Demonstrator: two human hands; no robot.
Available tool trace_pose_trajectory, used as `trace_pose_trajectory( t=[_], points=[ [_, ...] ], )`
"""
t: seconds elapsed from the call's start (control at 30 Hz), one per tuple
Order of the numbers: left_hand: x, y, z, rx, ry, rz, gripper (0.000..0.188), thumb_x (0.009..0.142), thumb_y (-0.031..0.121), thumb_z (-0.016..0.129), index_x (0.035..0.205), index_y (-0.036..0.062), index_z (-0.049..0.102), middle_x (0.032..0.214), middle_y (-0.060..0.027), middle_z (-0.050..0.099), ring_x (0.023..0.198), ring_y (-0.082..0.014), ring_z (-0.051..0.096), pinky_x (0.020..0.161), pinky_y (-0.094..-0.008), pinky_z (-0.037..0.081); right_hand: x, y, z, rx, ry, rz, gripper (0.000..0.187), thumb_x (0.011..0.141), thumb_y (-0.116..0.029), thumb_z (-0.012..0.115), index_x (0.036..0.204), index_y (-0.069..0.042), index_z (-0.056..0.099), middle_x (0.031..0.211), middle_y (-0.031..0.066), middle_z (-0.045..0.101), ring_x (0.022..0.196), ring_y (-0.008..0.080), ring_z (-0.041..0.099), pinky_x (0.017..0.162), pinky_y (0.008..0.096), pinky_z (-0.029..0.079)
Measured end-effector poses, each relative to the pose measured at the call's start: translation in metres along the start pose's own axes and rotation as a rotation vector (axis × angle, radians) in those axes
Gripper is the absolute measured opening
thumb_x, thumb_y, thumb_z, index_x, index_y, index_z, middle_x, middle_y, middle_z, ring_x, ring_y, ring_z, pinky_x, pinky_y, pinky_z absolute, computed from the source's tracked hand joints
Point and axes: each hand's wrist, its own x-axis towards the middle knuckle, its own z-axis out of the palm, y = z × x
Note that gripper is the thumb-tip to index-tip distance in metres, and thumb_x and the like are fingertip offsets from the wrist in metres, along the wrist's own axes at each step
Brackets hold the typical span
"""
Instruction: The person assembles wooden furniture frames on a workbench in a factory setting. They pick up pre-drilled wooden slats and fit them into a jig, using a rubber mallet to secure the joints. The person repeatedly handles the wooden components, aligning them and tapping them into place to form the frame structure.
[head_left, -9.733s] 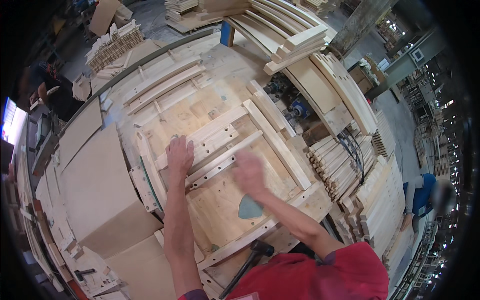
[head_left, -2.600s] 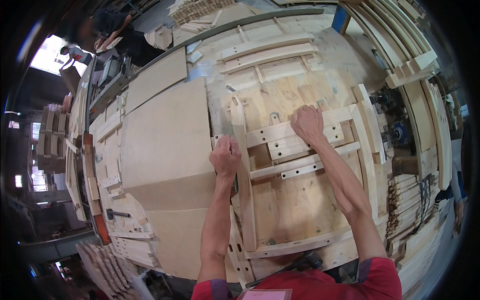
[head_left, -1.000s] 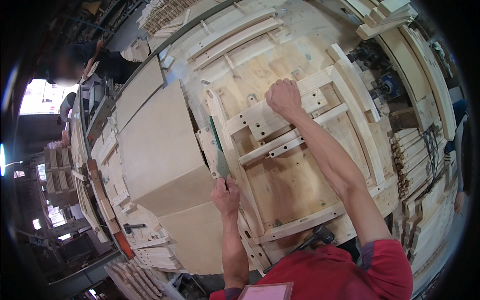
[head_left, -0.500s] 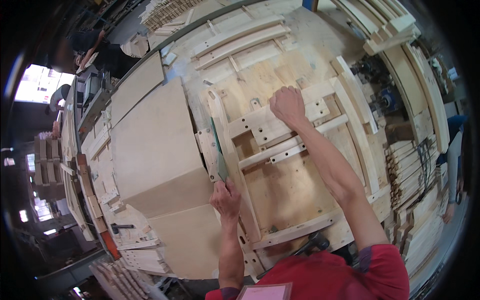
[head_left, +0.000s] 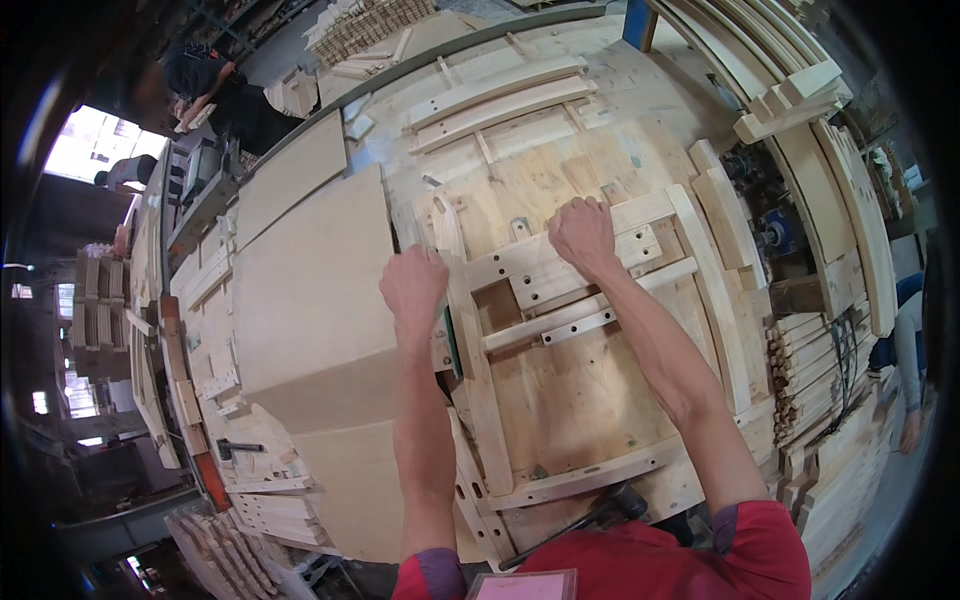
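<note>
Two bare hands are over a wooden frame in the head view, both with fingers curled closed. The right hand (head_left: 583, 235) is against the upper rail (head_left: 648, 211) of the frame, beside a drilled board (head_left: 590, 268); whether its fingers grip the rail cannot be told. The left hand (head_left: 415, 285) is just left of the slotted left upright (head_left: 470, 370), over the edge of a large tan sheet (head_left: 310, 300); anything inside it is hidden. A green strip (head_left: 453, 345) shows below it, alongside that upright.

The frame lies flat on a plywood surface (head_left: 590, 400), in front of the person. Its right upright (head_left: 710, 300) stands well apart from the left one, with a middle rail (head_left: 545, 326) between them and a short drilled strip (head_left: 580, 326) just beside that rail. Near the person's red shirt (head_left: 640, 565) lies a dark-headed mallet (head_left: 627, 502). Two curved pieces (head_left: 500, 100) lie beyond the frame, and bundled sticks (head_left: 800, 370) are to the right.
</note>
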Motion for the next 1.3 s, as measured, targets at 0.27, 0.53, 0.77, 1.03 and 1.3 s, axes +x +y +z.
trace_pose_trajectory(
  t=[0.27, 0.53, 0.77, 1.03, 1.3],
  points=[
    [0.025, 0.014, -0.012, 0.136, -0.162, 0.021, 0.036, 0.090, 0.028, 0.054, 0.100, 0.0011, 0.076, 0.100, -0.0252, 0.073, 0.097, -0.0415, 0.070, 0.086, -0.0501, 0.056, -0.004, 0.011, 0.005, 0.050, 0.069, -0.002, 0.029, 0.087, -0.025, 0.054, 0.075, -0.004, 0.071, 0.085, 0.0139, 0.067, 0.088, 0.0297, 0.061, 0.084, 0.0443, 0.044],
    [0.029, 0.025, -0.018, 0.199, -0.241, 0.023, 0.035, 0.090, 0.027, 0.053, 0.099, 0.0011, 0.075, 0.102, -0.0257, 0.072, 0.099, -0.0427, 0.069, 0.087, -0.0502, 0.056, -0.004, 0.013, 0.002, 0.063, 0.086, -0.013, 0.029, 0.086, -0.024, 0.054, 0.073, -0.003, 0.070, 0.084, 0.0147, 0.067, 0.086, 0.0296, 0.061, 0.082, 0.0438, 0.044],
    [0.025, 0.038, -0.025, 0.232, -0.215, 0.035, 0.032, 0.085, 0.024, 0.059, 0.098, 0.0000, 0.076, 0.102, -0.0246, 0.073, 0.098, -0.0417, 0.071, 0.084, -0.0488, 0.057, -0.003, 0.013, 0.000, 0.061, 0.035, -0.002, 0.031, 0.087, -0.024, 0.052, 0.075, -0.002, 0.071, 0.085, 0.0155, 0.068, 0.087, 0.0300, 0.062, 0.084, 0.0444, 0.043],
    [0.025, 0.037, -0.023, 0.280, -0.221, 0.083, 0.030, 0.082, 0.020, 0.060, 0.099, 0.0005, 0.076, 0.101, -0.0246, 0.073, 0.098, -0.0409, 0.071, 0.084, -0.0481, 0.057, -0.003, 0.007, 0.001, 0.016, 0.078, 0.049, 0.032, 0.087, -0.023, 0.051, 0.075, -0.002, 0.071, 0.086, 0.0179, 0.069, 0.088, 0.0311, 0.062, 0.088, 0.0445, 0.042],
    [0.017, 0.044, -0.020, 0.214, -0.213, 0.060, 0.028, 0.082, 0.018, 0.061, 0.096, 0.0001, 0.076, 0.101, -0.0245, 0.073, 0.097, -0.0398, 0.071, 0.083, -0.0474, 0.057, 0.002, 0.016, 0.000, 0.042, -0.034, 0.050, 0.033, 0.088, -0.024, 0.051, 0.078, -0.003, 0.074, 0.088, 0.0172, 0.070, 0.091, 0.0313, 0.064, 0.088, 0.0463, 0.042]
  ],
)
